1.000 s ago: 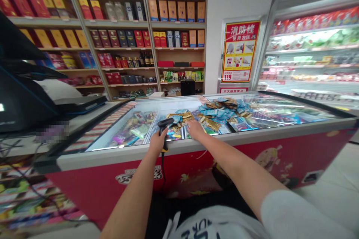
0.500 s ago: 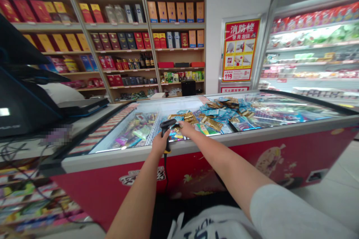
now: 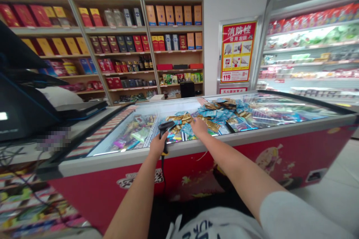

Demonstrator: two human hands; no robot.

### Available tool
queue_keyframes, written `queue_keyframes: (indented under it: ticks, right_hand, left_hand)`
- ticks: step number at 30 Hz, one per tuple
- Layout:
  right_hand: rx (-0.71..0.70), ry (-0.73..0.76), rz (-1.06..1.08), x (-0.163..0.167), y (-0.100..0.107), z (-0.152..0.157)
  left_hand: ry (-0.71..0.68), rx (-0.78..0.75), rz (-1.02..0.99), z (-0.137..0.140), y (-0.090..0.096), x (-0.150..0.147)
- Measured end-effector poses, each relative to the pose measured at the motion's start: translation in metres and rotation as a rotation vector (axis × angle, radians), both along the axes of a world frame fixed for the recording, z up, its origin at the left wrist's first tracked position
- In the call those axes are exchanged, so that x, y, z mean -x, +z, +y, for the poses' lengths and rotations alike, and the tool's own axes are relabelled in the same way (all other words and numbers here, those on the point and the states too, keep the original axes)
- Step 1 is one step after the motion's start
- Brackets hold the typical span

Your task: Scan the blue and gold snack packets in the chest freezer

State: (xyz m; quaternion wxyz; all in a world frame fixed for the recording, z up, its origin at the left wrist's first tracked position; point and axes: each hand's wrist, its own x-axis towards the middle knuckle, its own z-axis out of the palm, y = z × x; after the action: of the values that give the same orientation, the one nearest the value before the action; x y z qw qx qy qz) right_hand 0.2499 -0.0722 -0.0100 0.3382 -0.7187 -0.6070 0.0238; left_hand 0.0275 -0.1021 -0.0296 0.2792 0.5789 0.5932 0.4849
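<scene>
Gold packets just left of the fingertips of the right hand, the nearer one — black scanner further left

Head view: lying shiny and jumbled on top of the chest freezer, with no shared long axis. Can't tell whether pinching one with the right fingers — gripping the scanner's near-upright handle in the wrapped fingers of the left hand.

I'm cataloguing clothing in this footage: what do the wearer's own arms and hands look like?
The left hand and right hand are ungloved, and both forearms are bare. The right sleeve is short and pale grey; the left sleeve is out of view. Dark lettering marks the pale shirt.
</scene>
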Motion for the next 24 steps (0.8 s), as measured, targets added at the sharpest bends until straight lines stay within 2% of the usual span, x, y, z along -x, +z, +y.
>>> queue_keyframes:
  ticks: [4,8,11,14,17,19,21,24]
  right_hand:
    - [0.074,0.16,-0.188,0.015,-0.001,0.002]
    - [0.195,0.217,-0.181,0.02,0.004,0.012]
    - [0.205,0.236,-0.048,0.012,0.012,0.021]
    - [0.114,0.204,0.257,0.0,0.016,0.027]
    - [-0.018,0.102,0.615,-0.008,0.007,0.028]
    - [-0.047,0.068,0.756,-0.011,-0.005,0.027]
    - [-0.052,0.067,0.766,-0.013,-0.019,0.026]
    - [-0.075,0.096,0.662,-0.015,-0.034,0.025]
  left_hand:
    - [0.006,0.023,0.027,0.001,0.0,0.0]
    - [0.011,0.024,0.073,0.001,0.0,0.002]
    - [0.0,0.008,0.062,0.002,-0.001,0.002]
    - [-0.011,-0.006,0.025,0.002,-0.003,0.002]
    - [-0.033,-0.005,0.018,0.001,-0.002,0.001]
    - [-0.066,0.0,0.022,-0.001,-0.001,0.001]
    - [-0.111,0.003,0.035,-0.003,0.001,0.0]
    - [-0.155,0.015,0.072,-0.006,0.003,-0.001]
